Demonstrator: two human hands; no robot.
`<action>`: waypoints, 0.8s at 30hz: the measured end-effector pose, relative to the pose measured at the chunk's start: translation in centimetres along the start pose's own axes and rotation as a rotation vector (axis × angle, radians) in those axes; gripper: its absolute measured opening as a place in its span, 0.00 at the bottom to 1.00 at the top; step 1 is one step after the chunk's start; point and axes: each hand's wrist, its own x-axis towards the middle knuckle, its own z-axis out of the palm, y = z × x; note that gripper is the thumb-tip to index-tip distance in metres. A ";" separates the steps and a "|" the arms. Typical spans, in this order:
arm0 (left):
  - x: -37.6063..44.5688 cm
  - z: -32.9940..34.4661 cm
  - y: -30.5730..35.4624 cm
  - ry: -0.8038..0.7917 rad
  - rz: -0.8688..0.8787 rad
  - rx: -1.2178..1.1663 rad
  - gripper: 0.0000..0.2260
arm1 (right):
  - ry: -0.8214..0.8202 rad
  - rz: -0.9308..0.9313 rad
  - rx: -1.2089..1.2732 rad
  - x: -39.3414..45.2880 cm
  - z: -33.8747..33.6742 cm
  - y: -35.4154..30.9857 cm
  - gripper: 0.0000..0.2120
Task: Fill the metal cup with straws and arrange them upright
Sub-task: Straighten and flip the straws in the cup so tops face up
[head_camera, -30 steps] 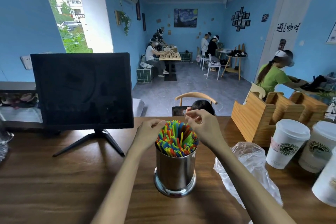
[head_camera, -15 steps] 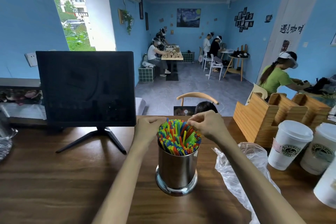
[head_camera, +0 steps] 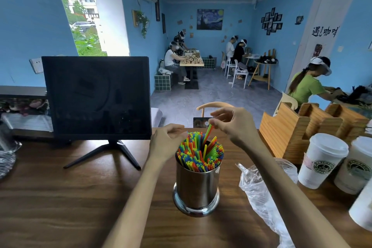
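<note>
A shiny metal cup (head_camera: 196,187) stands on the wooden table (head_camera: 60,197), packed with colourful straws (head_camera: 198,155) standing upright. My right hand (head_camera: 233,125) hovers above the cup's far side and pinches the top of a green straw (head_camera: 207,134) that sticks up at a slant out of the bundle. My left hand (head_camera: 165,141) rests against the left side of the straw bundle with its fingers curled around the straws there.
A dark monitor (head_camera: 96,96) on a stand sits at the back left. A crumpled clear plastic bag (head_camera: 259,187) lies right of the cup. White lidded paper cups (head_camera: 322,159) and a wooden organiser (head_camera: 302,125) stand at the right.
My right hand has risen from the top of the straws, pulling a green straw partly up out of the bundle. My left hand stays at the bundle's left side.
</note>
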 end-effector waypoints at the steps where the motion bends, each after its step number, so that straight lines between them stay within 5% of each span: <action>1: -0.1 0.1 0.2 0.016 0.046 0.016 0.11 | 0.025 -0.022 0.028 -0.1 -0.3 -0.7 0.09; 7: -0.5 0.4 2.1 -0.074 0.272 0.040 0.10 | 0.252 -0.239 0.107 -0.9 -1.9 -4.1 0.06; 12: -0.5 0.3 3.1 -0.313 0.208 -0.093 0.13 | 0.466 -0.380 0.327 -1.9 -3.4 -6.7 0.08; 19: -0.6 -1.3 3.0 -0.151 -0.038 -0.691 0.13 | 0.568 0.040 0.749 0.2 -2.2 -2.0 0.05; 24: -1.2 -2.2 3.2 -0.250 -0.025 -0.489 0.18 | 0.577 0.333 1.016 0.0 -0.3 0.8 0.04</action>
